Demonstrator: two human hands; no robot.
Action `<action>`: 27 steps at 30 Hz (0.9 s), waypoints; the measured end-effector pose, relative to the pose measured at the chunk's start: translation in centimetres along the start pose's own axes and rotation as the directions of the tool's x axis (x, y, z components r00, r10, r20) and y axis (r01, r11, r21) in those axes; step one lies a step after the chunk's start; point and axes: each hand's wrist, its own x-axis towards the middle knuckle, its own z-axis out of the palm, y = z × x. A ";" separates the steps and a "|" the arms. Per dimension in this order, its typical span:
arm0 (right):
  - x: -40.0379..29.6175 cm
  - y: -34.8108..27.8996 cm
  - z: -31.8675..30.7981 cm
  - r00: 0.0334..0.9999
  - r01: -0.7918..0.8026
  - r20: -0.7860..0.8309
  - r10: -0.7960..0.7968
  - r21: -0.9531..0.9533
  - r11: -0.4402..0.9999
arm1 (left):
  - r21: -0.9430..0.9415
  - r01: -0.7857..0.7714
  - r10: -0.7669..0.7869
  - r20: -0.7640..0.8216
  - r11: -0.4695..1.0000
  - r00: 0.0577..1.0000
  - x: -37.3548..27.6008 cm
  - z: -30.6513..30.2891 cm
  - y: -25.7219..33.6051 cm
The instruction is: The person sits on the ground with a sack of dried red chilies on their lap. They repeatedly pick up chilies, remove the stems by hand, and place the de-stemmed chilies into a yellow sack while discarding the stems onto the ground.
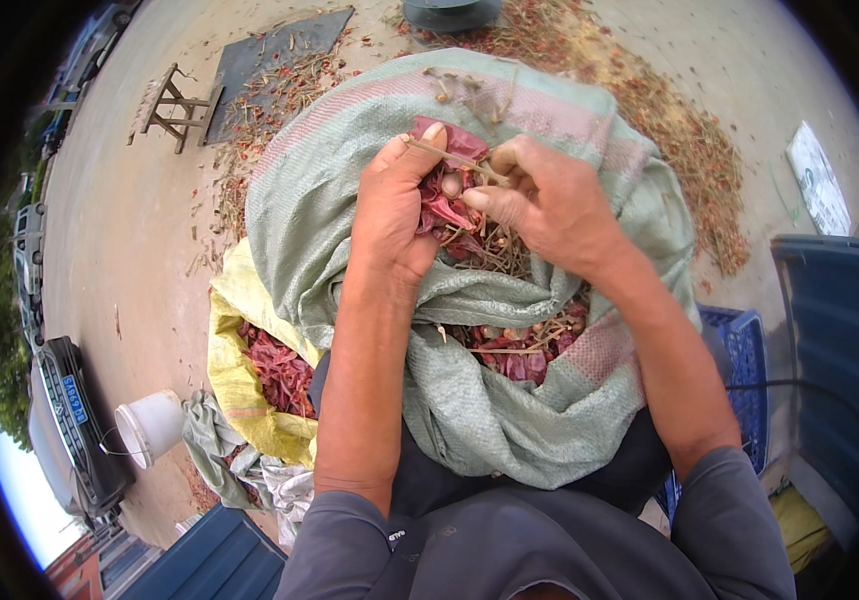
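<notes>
Above a green woven sack point(474, 292) on my lap, my left hand point(399, 195) holds a bunch of dark red dried calyces point(448, 206), which look like roselle. A thin dry stem point(452, 156) runs from under my left thumb across to my right hand point(549, 202). The thumb and fingers of my right hand are closed around the stem's right end, beside the calyces; the exact contact is partly hidden. Inside the sack's opening lie more red calyces point(523, 366), dry stems and round pale pods.
A yellow woven sack point(230, 375) of red calyces stands at left, near a white bucket point(150, 427). Stems and red bits point(688, 150) litter the ground ahead. A small wooden stool point(174, 109) lies at upper left; a blue crate point(744, 382) is at right.
</notes>
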 end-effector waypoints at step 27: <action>2.8 1.4 -3.8 0.927 -0.207 0.087 0.366 0.930 0.303 | 0.423 -0.242 0.143 0.252 0.873 0.957 -1.5 1.0 -0.6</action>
